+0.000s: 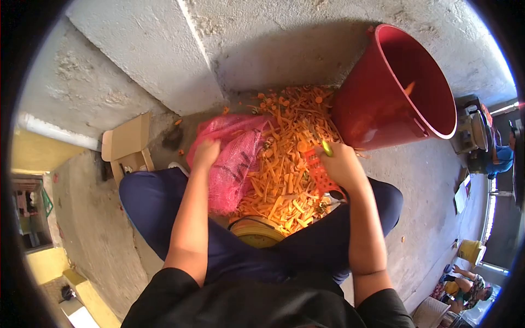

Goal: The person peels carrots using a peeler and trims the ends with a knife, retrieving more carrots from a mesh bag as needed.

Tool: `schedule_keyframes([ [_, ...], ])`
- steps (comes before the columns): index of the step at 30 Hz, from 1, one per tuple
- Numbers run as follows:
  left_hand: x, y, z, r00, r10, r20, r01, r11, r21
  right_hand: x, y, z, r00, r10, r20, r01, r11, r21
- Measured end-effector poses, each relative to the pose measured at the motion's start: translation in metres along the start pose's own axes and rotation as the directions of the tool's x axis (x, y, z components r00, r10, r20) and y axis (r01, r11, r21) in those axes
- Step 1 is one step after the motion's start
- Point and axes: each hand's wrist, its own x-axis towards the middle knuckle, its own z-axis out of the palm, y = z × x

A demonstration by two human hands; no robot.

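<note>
My left hand (206,153) is closed on the upper part of a pink mesh sack (235,164), which lies bunched and has dark lettering on its side. My right hand (345,168) is closed round a small tool with a yellow-green handle (327,148); the rest of the tool is hidden. Right beside these fingers, overlapping the hand in this view, is a red-orange perforated plastic piece (317,170). Between both hands a heap of cut carrot strips and slices (287,164) spreads over the floor. A yellow round container (256,236) stands between my legs, below the heap.
A large red bucket (361,104) leans at the right of the heap, with an orange piece inside. An open cardboard box (127,141) sits by the wall (147,49) at left. At far right, a person (471,287) sits near a yellow bucket (470,251).
</note>
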Motion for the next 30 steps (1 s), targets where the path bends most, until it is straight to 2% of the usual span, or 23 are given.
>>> schedule_keyframes([
  [1, -0.002, -0.036, 0.002, 0.97, -0.192, 0.145, 0.149, 0.952, 0.267, -0.004, -0.01, -0.014, 0.999, -0.028, 0.021, 0.028, 0.999, -0.031],
  [3, 0.0, -0.12, 0.039, 0.888, -0.417, 0.192, 0.338, 0.877, 0.34, 0.002, -0.002, -0.021, 0.995, -0.097, 0.029, 0.096, 0.995, 0.011],
  [4, -0.018, -0.105, 0.023, 0.827, -0.509, 0.239, 0.43, 0.847, 0.314, 0.01, 0.004, -0.023, 0.997, -0.07, 0.038, 0.067, 0.996, 0.056],
  [6, -0.022, -0.132, 0.051, 0.818, -0.553, 0.161, 0.527, 0.831, 0.176, 0.043, 0.041, -0.011, 0.999, -0.002, 0.043, -0.006, 0.981, 0.193],
  [7, -0.023, -0.145, 0.065, 0.809, -0.576, 0.122, 0.567, 0.818, 0.101, 0.056, 0.051, -0.008, 0.991, 0.096, 0.091, -0.121, 0.937, 0.328],
  [8, -0.026, -0.154, 0.072, 0.843, -0.463, 0.275, 0.442, 0.887, 0.138, 0.067, 0.054, -0.006, 0.994, 0.092, 0.061, -0.108, 0.929, 0.355],
  [9, -0.031, -0.167, 0.084, 0.752, -0.576, 0.32, 0.643, 0.747, -0.166, 0.075, 0.057, -0.005, 0.995, 0.096, 0.03, -0.1, 0.919, 0.382],
  [10, -0.034, -0.181, 0.102, 0.648, -0.647, 0.403, 0.757, 0.487, -0.435, 0.086, 0.058, -0.005, 0.995, 0.093, -0.026, -0.077, 0.93, 0.359],
  [11, -0.032, -0.194, 0.118, 0.546, -0.664, 0.51, 0.764, 0.146, -0.628, 0.089, 0.053, -0.005, 0.996, 0.08, -0.03, -0.067, 0.948, 0.312],
  [13, -0.021, -0.223, 0.15, 0.583, -0.658, 0.476, 0.773, 0.269, -0.574, 0.094, 0.038, -0.003, 0.998, 0.051, -0.031, -0.043, 0.975, 0.216],
  [14, -0.019, -0.232, 0.156, 0.6, -0.655, 0.46, 0.774, 0.331, -0.54, 0.098, 0.04, 0.006, 0.999, -0.012, -0.042, 0.022, 0.971, 0.236],
  [17, -0.02, -0.157, 0.139, 0.545, -0.692, 0.474, 0.671, 0.021, -0.741, 0.103, 0.027, 0.012, 0.998, -0.034, 0.043, 0.025, 0.981, 0.194],
  [19, -0.024, -0.159, 0.165, 0.625, -0.584, 0.518, 0.451, -0.272, -0.85, 0.104, 0.016, 0.014, 0.998, -0.012, 0.061, -0.002, 0.978, 0.209],
  [20, -0.027, -0.165, 0.182, 0.665, -0.528, 0.528, 0.332, -0.424, -0.842, 0.107, 0.016, 0.016, 0.998, -0.017, 0.064, 0.005, 0.983, 0.185],
  [22, -0.027, -0.149, 0.212, 0.68, -0.451, 0.578, 0.268, -0.582, -0.768, 0.112, 0.013, 0.02, 0.996, -0.023, 0.081, 0.011, 0.99, 0.144],
  [25, -0.025, -0.108, 0.236, 0.623, -0.424, 0.657, 0.306, -0.641, -0.704, 0.116, 0.009, 0.024, 0.993, -0.036, 0.11, 0.024, 0.994, 0.102],
  [27, -0.019, -0.089, 0.24, 0.594, -0.435, 0.676, 0.329, -0.636, -0.698, 0.119, 0.009, 0.028, 0.992, -0.066, 0.104, 0.056, 0.994, 0.093],
  [30, 0.003, -0.072, 0.23, 0.594, -0.461, 0.66, 0.341, -0.598, -0.725, 0.121, 0.005, 0.03, 0.992, -0.027, 0.125, 0.006, 0.987, 0.161],
])
